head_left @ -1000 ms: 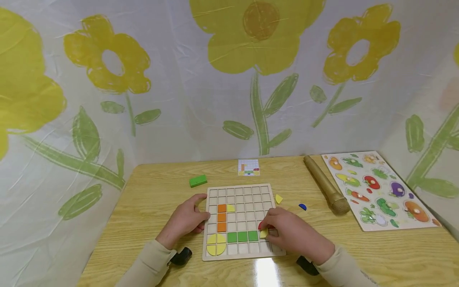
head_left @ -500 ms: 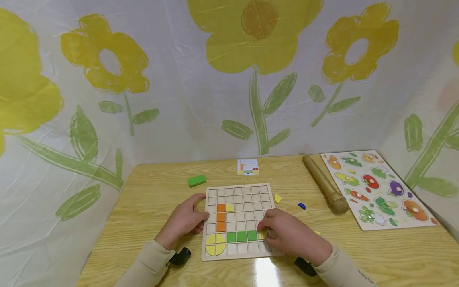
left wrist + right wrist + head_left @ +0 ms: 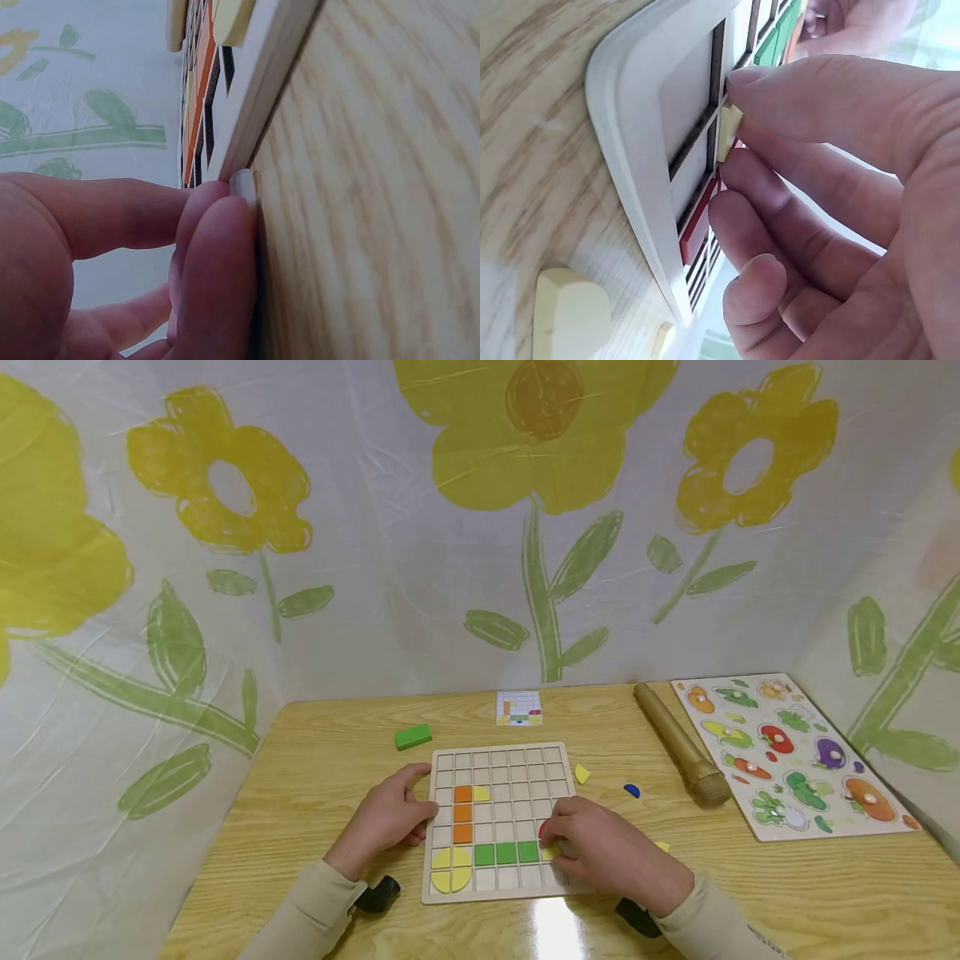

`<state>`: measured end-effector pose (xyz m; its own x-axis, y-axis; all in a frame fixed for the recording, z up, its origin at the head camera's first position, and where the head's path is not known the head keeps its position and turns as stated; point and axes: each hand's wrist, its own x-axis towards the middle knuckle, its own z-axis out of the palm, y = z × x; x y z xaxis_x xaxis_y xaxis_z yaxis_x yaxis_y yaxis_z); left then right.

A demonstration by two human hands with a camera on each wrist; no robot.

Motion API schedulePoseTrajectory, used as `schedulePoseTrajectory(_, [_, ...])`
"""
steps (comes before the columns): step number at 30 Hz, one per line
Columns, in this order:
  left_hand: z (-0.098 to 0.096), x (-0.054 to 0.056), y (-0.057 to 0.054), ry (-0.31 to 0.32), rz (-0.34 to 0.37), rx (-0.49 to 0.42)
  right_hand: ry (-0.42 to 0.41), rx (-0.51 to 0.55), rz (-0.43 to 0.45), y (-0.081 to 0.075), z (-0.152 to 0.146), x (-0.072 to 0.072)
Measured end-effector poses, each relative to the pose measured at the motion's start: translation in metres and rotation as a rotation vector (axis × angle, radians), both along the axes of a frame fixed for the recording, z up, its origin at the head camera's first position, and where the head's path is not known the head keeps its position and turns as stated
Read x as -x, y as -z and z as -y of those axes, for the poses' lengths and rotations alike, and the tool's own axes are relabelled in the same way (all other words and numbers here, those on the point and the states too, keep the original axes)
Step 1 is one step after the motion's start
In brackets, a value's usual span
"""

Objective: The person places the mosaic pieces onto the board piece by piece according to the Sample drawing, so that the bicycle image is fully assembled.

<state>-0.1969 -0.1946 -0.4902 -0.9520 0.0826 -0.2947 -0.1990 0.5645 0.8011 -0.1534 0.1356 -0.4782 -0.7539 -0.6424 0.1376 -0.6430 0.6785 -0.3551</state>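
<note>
A pale wooden grid board (image 3: 495, 894) lies flat on the table. My right hand (image 3: 607, 852) is over its right side, thumb and fingertips pinching a yellow quarter-circle piece (image 3: 728, 133) at a cell beside the green squares (image 3: 506, 853). A red piece (image 3: 697, 227) sits in the board just by those fingers, mostly covered in the head view. My left hand (image 3: 386, 810) touches the board's left edge with its fingertips. Orange squares (image 3: 462, 813), a small yellow quarter (image 3: 482, 793) and a yellow circle of quarters (image 3: 452, 870) also lie in the grid.
Beyond the board are a green block (image 3: 413, 737) and a printed pattern card (image 3: 519, 708). On the right lie a loose yellow quarter (image 3: 582, 774), a blue half-circle (image 3: 632, 791), a gold microphone (image 3: 686, 752) and a vegetable peg puzzle (image 3: 798, 760). Another yellow piece (image 3: 570, 311) lies near my right wrist.
My right fingers have brought the yellow quarter-circle slightly lower and left into the cell by the green squares. My left hand stays at the board's edge.
</note>
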Motion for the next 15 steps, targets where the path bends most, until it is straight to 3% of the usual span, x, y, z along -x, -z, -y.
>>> schedulePoseTrajectory(7, [-0.001,0.0,0.0,0.001,0.003,-0.001,0.039,0.04,0.065,-0.011,-0.01,-0.001])
schedulePoseTrajectory(15, [-0.001,0.0,0.001,-0.006,0.016,0.004,0.138,-0.002,0.074,-0.017,-0.052,-0.004])
